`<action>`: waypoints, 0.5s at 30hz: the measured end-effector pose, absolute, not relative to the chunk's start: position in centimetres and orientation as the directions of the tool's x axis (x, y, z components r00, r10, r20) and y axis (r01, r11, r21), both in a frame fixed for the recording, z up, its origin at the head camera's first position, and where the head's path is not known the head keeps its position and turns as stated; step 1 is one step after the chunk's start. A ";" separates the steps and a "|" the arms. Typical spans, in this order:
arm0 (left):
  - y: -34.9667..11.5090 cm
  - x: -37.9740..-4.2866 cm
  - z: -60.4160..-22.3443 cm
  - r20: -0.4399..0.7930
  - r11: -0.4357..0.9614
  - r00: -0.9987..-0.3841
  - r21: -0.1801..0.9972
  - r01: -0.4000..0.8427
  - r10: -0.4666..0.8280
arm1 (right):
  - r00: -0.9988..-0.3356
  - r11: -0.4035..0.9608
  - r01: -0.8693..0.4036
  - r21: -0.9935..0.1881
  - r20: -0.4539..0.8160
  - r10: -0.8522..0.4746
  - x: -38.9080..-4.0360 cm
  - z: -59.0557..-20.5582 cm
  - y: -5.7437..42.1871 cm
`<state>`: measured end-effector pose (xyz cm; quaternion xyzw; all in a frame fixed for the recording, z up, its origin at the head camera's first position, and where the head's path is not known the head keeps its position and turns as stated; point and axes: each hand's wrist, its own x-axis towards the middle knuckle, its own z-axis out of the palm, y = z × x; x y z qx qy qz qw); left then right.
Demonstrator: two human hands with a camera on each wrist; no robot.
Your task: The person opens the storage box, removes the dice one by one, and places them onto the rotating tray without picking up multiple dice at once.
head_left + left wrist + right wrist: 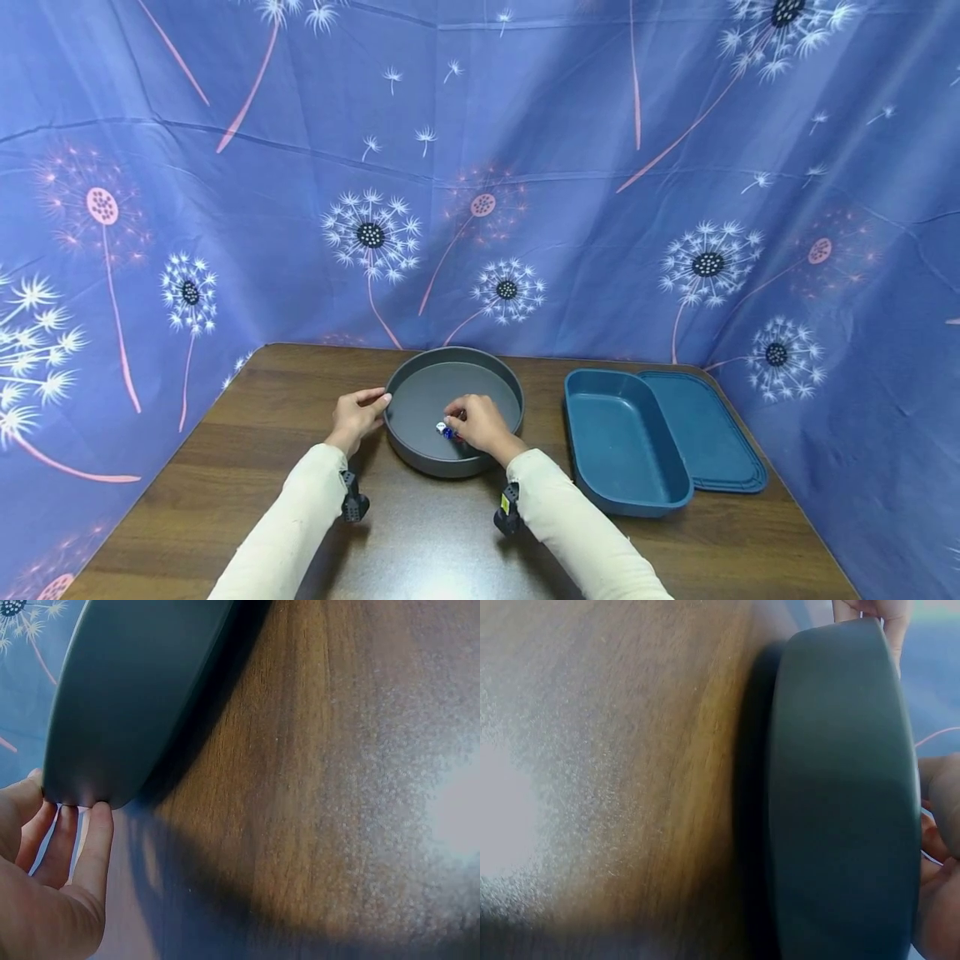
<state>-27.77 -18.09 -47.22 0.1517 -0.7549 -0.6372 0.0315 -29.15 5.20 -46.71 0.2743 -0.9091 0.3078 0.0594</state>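
A round dark grey pan stands on the table. My left hand holds its left side, thumb at the rim and fingertips against the outer wall. In the left wrist view, the fingers touch the wall. My right hand reaches over the near right rim, its fingers bent low over the pan floor. Beside its fingertips lie a white die and a blue die; something red shows under the hand. I cannot tell whether its fingers pinch a die. The pan wall hides most of the right fingers in the right wrist view.
To the right of the pan is a deep teal rectangular container. A flat teal lid lies beyond it, near the table's right edge. A blue dandelion-patterned cloth hangs behind the wooden table.
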 end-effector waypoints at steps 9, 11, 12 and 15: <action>-19.0 -27.6 -45.8 0.014 0.636 -0.993 0.769 -0.064 -0.117 | -0.813 0.616 -0.578 -0.535 0.310 -0.493 -28.5 -43.8 7.4; -19.3 -27.5 -44.8 0.045 0.731 -0.998 0.682 -0.004 -0.047 | -0.815 0.627 -0.577 -0.523 0.320 -0.483 -28.1 -42.4 8.8; -19.4 -27.4 -44.3 0.055 0.757 -0.998 0.653 0.026 -0.013 | -0.817 0.637 -0.575 -0.514 0.327 -0.474 -27.9 -41.7 9.7; -19.6 -27.0 -42.4 0.105 0.802 -0.992 0.587 0.114 0.064 | -0.820 0.675 -0.571 -0.467 0.368 -0.439 -26.9 -39.9 12.7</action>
